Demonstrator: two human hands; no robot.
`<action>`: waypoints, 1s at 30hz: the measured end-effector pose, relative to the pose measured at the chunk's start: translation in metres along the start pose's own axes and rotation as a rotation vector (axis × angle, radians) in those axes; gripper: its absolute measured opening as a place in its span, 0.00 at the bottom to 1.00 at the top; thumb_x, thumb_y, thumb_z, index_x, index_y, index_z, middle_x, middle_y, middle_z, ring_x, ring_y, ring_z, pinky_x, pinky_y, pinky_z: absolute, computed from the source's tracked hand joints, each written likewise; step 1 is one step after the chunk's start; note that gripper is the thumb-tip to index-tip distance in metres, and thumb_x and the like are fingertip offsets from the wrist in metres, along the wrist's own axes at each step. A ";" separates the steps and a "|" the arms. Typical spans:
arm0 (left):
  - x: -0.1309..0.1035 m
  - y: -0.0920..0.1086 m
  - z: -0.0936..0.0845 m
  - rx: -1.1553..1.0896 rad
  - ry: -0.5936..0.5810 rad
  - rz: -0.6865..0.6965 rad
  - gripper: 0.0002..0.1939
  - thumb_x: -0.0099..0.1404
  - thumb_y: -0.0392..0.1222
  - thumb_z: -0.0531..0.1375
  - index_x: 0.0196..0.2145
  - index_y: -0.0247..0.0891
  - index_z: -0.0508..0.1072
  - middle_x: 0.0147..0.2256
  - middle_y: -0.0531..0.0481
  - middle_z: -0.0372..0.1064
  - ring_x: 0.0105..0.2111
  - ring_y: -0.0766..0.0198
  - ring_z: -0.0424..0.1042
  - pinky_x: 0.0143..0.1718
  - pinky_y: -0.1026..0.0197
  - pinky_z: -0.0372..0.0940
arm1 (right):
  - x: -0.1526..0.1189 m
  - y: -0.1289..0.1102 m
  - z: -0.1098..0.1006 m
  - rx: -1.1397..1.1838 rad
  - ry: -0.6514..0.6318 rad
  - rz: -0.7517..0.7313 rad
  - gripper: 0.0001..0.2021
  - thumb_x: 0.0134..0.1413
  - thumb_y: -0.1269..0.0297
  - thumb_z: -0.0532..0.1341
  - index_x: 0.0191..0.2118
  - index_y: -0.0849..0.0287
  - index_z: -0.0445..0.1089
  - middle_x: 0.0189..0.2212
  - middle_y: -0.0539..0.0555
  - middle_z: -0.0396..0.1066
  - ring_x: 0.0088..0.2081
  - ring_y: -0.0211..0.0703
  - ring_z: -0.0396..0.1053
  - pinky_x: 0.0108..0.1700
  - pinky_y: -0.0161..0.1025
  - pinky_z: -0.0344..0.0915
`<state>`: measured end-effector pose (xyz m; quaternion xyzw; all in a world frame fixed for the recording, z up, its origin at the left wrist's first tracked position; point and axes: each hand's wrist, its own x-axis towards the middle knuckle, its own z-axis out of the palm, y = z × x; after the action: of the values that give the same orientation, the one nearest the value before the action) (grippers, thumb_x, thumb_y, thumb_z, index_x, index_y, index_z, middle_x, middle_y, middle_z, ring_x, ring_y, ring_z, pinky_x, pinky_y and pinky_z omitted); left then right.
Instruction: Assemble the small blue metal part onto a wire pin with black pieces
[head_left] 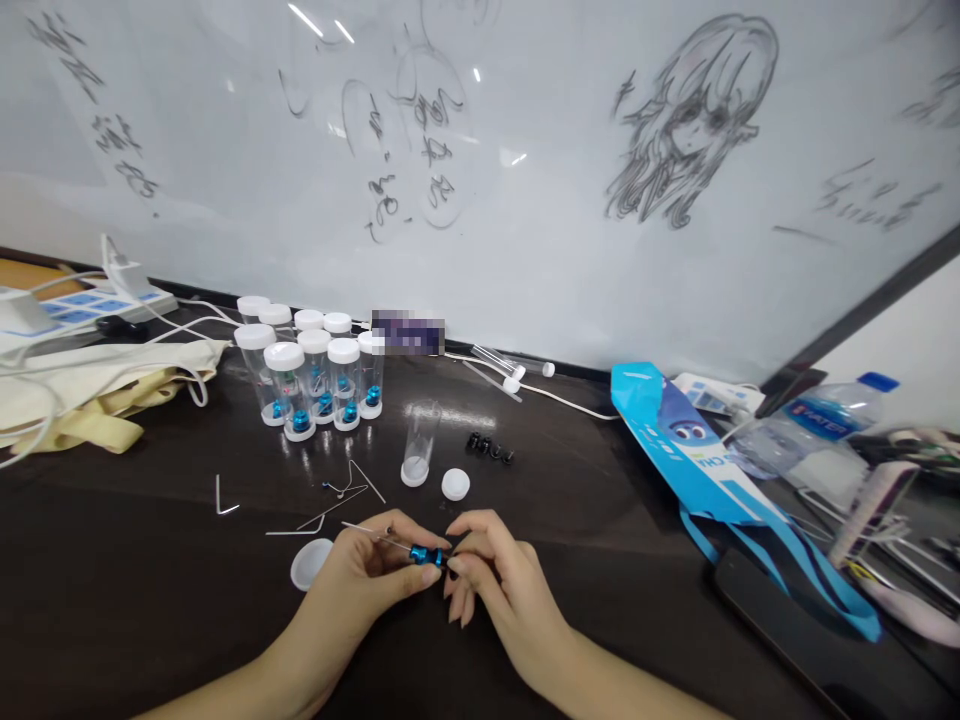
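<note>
Blue metal cylinder (426, 556): in my fingers, over the near side of the worktop (187, 620), roughly midway between left and right edges. Left to right: power strip (75, 305) at the back-left corner, cream cloth bag (157, 360) in front of it along the left edge. Two L-shaped metal keys (218, 495) lie left of centre. Nine white-capped clear tubes (289, 388) stand toward the back edge, blue parts at the bottom of several. Bent wires (367, 482) in front of those, white lid (309, 565) just beside my left hand (365, 578). Left thumb and index pinch the cylinder; thin metal rod (375, 535) sticks out its left end. Right hand (514, 585): fingers curled, thumb tip at the cylinder's dark right end; can't tell if gripping or only touching. Beyond my hands, single clear tube (422, 438) upright, white cap (455, 485) near it. Black parts (491, 448) in a short row, farther right. Thin clear tubes (497, 362) at the back edge. Blue bag (667, 440), then water bottle (825, 422) tilted over by the right edge.
</note>
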<state>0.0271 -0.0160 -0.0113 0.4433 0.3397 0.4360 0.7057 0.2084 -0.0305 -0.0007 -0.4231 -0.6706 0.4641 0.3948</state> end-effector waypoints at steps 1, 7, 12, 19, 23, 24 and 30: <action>0.000 0.000 0.000 0.001 0.003 0.001 0.07 0.56 0.37 0.69 0.34 0.40 0.79 0.31 0.51 0.80 0.33 0.62 0.77 0.38 0.64 0.67 | 0.000 0.000 0.000 -0.004 -0.001 0.003 0.06 0.65 0.68 0.53 0.45 0.57 0.62 0.23 0.45 0.69 0.19 0.33 0.69 0.22 0.28 0.67; 0.001 -0.004 -0.001 -0.031 0.046 0.010 0.08 0.53 0.38 0.71 0.32 0.40 0.78 0.30 0.51 0.80 0.32 0.63 0.77 0.36 0.65 0.67 | 0.001 -0.001 0.000 -0.022 -0.010 -0.004 0.05 0.65 0.69 0.52 0.44 0.57 0.63 0.23 0.45 0.69 0.19 0.33 0.69 0.23 0.28 0.66; 0.002 -0.003 -0.001 -0.059 0.092 0.019 0.08 0.52 0.37 0.72 0.31 0.40 0.78 0.30 0.52 0.79 0.32 0.65 0.76 0.36 0.66 0.67 | 0.000 -0.002 0.001 -0.018 -0.014 -0.025 0.09 0.62 0.74 0.56 0.46 0.55 0.64 0.25 0.44 0.68 0.23 0.33 0.69 0.29 0.30 0.68; 0.000 0.001 0.002 -0.013 0.091 -0.019 0.08 0.52 0.39 0.71 0.32 0.40 0.79 0.32 0.50 0.80 0.33 0.63 0.76 0.38 0.64 0.67 | 0.002 0.004 0.002 -0.009 0.124 -0.025 0.12 0.52 0.78 0.64 0.39 0.55 0.68 0.28 0.45 0.69 0.28 0.35 0.73 0.33 0.30 0.69; -0.002 0.003 0.003 0.029 0.096 -0.005 0.09 0.51 0.38 0.72 0.32 0.40 0.80 0.31 0.50 0.79 0.34 0.62 0.75 0.38 0.64 0.66 | 0.002 0.002 0.001 -0.009 0.188 -0.099 0.10 0.53 0.79 0.62 0.36 0.56 0.70 0.35 0.48 0.68 0.26 0.33 0.73 0.29 0.30 0.68; -0.002 0.003 0.003 0.030 0.096 0.003 0.08 0.51 0.38 0.71 0.32 0.39 0.80 0.31 0.50 0.79 0.34 0.62 0.75 0.38 0.64 0.66 | 0.001 0.001 0.001 -0.033 0.201 -0.126 0.09 0.52 0.79 0.62 0.35 0.56 0.71 0.36 0.49 0.67 0.26 0.33 0.71 0.28 0.30 0.68; -0.001 0.004 0.001 -0.058 0.090 0.006 0.07 0.53 0.37 0.70 0.33 0.40 0.80 0.34 0.49 0.80 0.36 0.63 0.75 0.42 0.63 0.65 | 0.001 -0.003 0.000 -0.079 0.210 -0.186 0.10 0.53 0.77 0.64 0.37 0.55 0.73 0.38 0.51 0.68 0.28 0.34 0.68 0.30 0.30 0.69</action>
<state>0.0269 -0.0162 -0.0071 0.4037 0.3570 0.4670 0.7011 0.2071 -0.0302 0.0017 -0.4205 -0.6796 0.3521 0.4871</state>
